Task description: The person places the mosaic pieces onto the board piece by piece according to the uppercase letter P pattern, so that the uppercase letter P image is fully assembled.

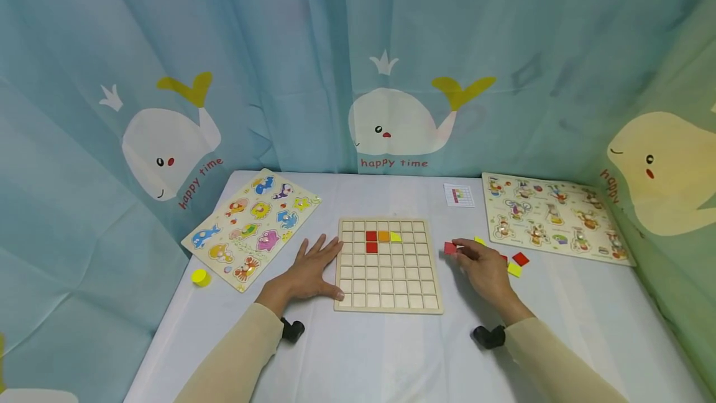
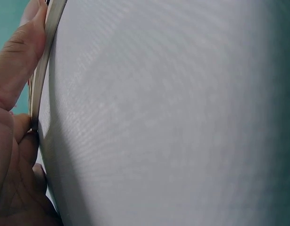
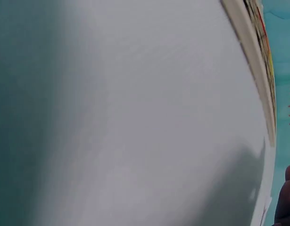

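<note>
A square wooden grid board (image 1: pixel 386 308) lies in the middle of the table. Two red tiles (image 1: pixel 371 247), an orange tile (image 1: pixel 383 236) and a yellow tile (image 1: pixel 396 237) sit in its upper cells. My left hand (image 1: pixel 307 273) rests at the board's left edge with fingers spread, the thumb on its lower left corner. In the left wrist view the thumb (image 2: pixel 17 56) lies along the board's edge. To the right of the board, my right hand (image 1: pixel 483 269) pinches a red square tile (image 1: pixel 450 248) between thumb and fingertips. Only a bit of that hand shows in the right wrist view.
Loose red and yellow tiles (image 1: pixel 521 259) lie beside and partly behind my right hand. A small pattern card (image 1: pixel 459 195) is at the back. Picture puzzle boards lie at left (image 1: pixel 254 226) and right (image 1: pixel 554 219). A yellow round piece (image 1: pixel 201 277) sits at the left edge.
</note>
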Demonstrator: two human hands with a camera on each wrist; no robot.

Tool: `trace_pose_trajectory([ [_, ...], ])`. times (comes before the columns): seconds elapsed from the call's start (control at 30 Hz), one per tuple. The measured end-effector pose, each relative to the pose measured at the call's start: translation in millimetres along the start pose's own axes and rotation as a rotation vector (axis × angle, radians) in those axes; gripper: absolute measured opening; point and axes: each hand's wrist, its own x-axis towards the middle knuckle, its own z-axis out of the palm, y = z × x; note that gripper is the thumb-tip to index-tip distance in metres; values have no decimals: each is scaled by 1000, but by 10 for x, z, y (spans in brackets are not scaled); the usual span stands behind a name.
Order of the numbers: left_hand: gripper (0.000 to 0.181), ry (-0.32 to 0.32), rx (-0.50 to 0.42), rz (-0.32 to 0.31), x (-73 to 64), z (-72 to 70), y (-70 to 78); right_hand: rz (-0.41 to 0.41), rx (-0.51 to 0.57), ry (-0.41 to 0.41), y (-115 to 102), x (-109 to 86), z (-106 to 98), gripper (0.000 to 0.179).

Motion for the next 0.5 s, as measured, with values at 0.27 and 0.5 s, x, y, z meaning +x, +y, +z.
trace_pose_trajectory([
  [0.27,121,7,5,5,-7,-10,13,-14,26,10,-153,39,63,33],
  [0.5,121,1,9,4,-17,-20,30,10,49,-23,-306,83,141,35],
])
